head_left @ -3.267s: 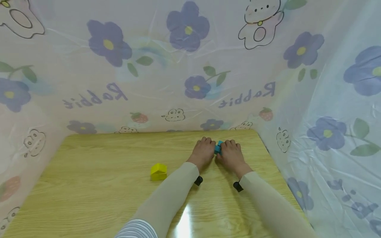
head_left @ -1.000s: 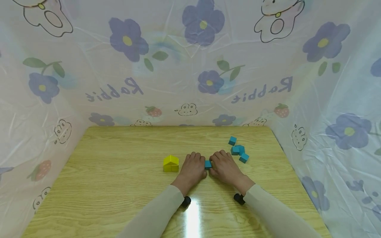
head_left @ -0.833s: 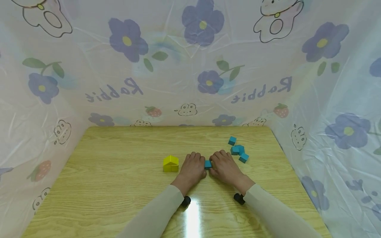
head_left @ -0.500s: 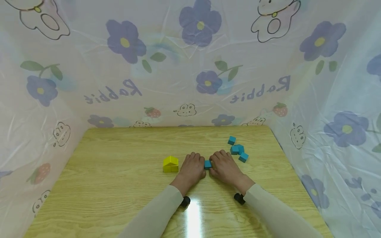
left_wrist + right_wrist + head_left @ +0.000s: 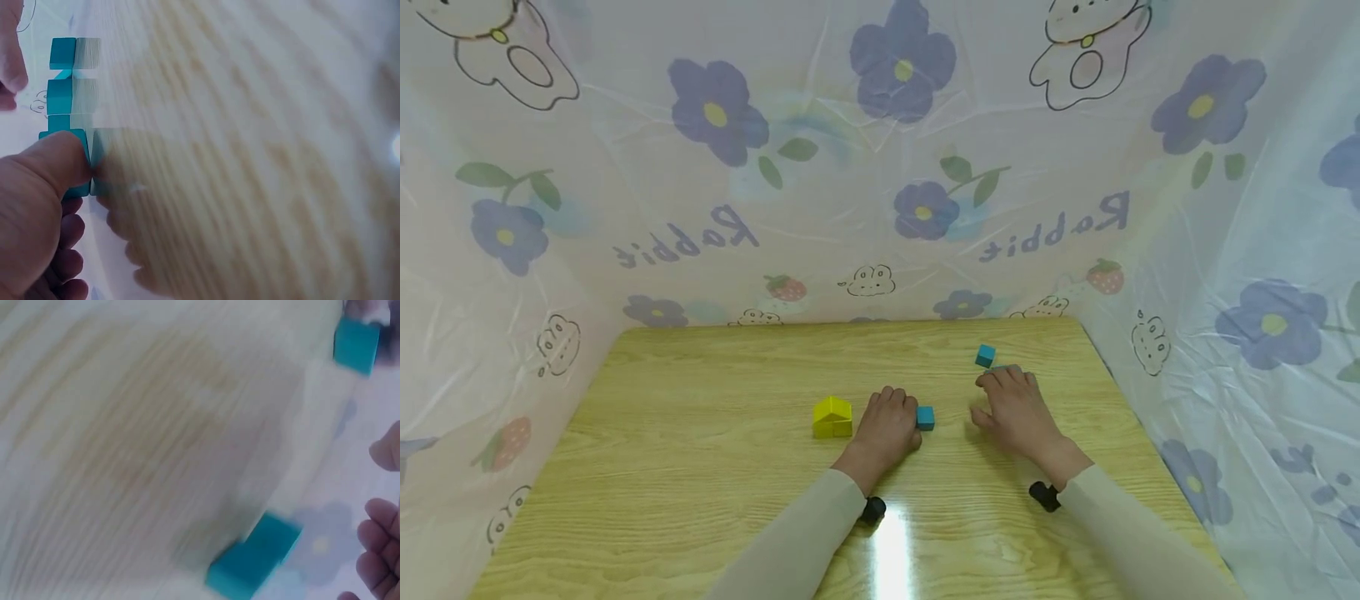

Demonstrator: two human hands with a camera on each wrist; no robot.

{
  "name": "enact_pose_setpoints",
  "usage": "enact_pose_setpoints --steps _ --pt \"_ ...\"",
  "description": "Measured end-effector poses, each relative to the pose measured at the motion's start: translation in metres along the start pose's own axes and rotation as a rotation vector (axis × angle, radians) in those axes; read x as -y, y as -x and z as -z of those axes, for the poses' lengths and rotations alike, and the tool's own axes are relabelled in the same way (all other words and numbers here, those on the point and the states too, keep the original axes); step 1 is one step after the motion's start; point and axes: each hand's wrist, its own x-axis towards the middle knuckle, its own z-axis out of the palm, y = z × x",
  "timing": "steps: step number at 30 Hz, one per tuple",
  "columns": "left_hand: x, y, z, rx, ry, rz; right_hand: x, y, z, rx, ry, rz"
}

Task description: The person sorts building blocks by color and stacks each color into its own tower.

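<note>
My left hand (image 5: 886, 429) pinches a blue cube (image 5: 926, 418) that sits near the middle of the table. In the left wrist view its thumb (image 5: 59, 162) lies across the cube's near face. My right hand (image 5: 1017, 412) is over at the right, thumb and fingers apart, with nothing held. It hovers over the loose blue blocks (image 5: 996, 367) and hides most of them in the head view. In the right wrist view, two blue blocks (image 5: 253, 556) lie side by side near its fingertips (image 5: 374, 536). Another blue cube (image 5: 986, 356) rests just beyond that hand.
Yellow blocks (image 5: 832, 417) stand left of my left hand as a little house with a pointed top. The wood-grain table (image 5: 700, 467) is walled at the back and sides by a patterned sheet (image 5: 820, 192). Black wrist cameras (image 5: 872, 510) hang under both sleeves.
Blue blocks bunched between both hands at first now lie spread out. One cube came nearer, held by both hands; my right hand then released it and moved right, over the loose blocks.
</note>
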Motion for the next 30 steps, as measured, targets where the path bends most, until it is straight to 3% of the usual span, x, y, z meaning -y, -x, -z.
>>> enact_pose_setpoints --steps 5,11,30 --pt "-0.001 -0.001 -0.002 0.006 0.019 0.009 -0.03 0.014 0.009 -0.066 0.088 -0.018" --pt "-0.001 -0.002 -0.003 -0.004 0.004 0.01 -0.05 0.027 0.014 -0.01 0.129 -0.08" --pt "0.001 0.0 -0.002 -0.032 0.009 0.001 -0.063 0.034 -0.002 0.11 0.101 -0.168"
